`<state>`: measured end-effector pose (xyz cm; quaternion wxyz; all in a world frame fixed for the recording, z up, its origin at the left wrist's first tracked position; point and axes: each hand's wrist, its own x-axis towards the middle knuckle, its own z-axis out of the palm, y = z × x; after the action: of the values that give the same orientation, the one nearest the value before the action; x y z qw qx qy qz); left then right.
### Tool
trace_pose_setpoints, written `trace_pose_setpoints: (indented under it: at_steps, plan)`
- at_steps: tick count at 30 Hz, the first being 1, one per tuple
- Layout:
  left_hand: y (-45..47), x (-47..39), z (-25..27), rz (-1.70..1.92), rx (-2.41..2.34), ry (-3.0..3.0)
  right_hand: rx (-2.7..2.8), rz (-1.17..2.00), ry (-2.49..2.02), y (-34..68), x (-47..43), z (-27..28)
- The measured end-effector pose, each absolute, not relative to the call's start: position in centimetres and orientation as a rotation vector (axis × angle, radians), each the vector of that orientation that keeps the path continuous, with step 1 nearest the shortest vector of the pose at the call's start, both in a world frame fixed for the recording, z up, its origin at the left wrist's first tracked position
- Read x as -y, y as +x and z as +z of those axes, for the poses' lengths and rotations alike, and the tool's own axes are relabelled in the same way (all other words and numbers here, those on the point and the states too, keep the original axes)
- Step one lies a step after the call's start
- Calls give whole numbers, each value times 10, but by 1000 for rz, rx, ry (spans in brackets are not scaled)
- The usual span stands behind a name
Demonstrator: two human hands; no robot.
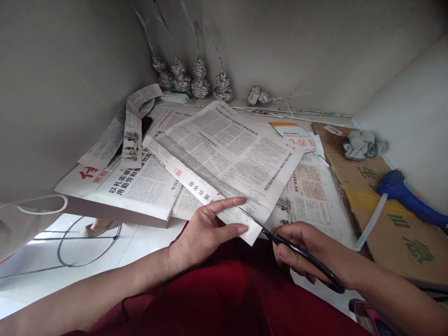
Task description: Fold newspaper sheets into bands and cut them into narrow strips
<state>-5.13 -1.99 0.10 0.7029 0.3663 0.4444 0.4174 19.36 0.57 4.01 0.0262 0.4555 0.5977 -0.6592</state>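
Observation:
A large newspaper sheet [224, 149] lies tilted over other papers in front of me. Along its near edge, my left hand [210, 224] pinches the sheet's corner strip between thumb and fingers. Black-handled scissors [304, 256] are gripped in my right hand [304, 247], their blades at the paper just right of my left fingertips. The blades run along the near edge, where a narrow strip carries large print. Part of the lower blade is hidden by the paper.
Several woven paper gourds [200, 79] stand along the back wall, and one gourd [259, 95] lies on its side. Cut newspaper strips [133, 135] sit at left. On the right, a blue glue gun [409, 196] and crumpled paper [362, 144] rest on flat cardboard [395, 242].

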Motion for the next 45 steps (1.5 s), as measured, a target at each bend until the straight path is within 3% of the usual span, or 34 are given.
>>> trace_pose_setpoints:
  at_steps: [23,30,45]
  plan:
    - [-66,13,0,1091,-1126,734,-1766,-1971,1489,199,-6,40]
    - [-71,15,-1,970,-1107,915,-1867,-2042,1301,190,-8,38]
    - [-69,14,-3,979,-1093,904,-1910,-2060,1391,188,-1,40]
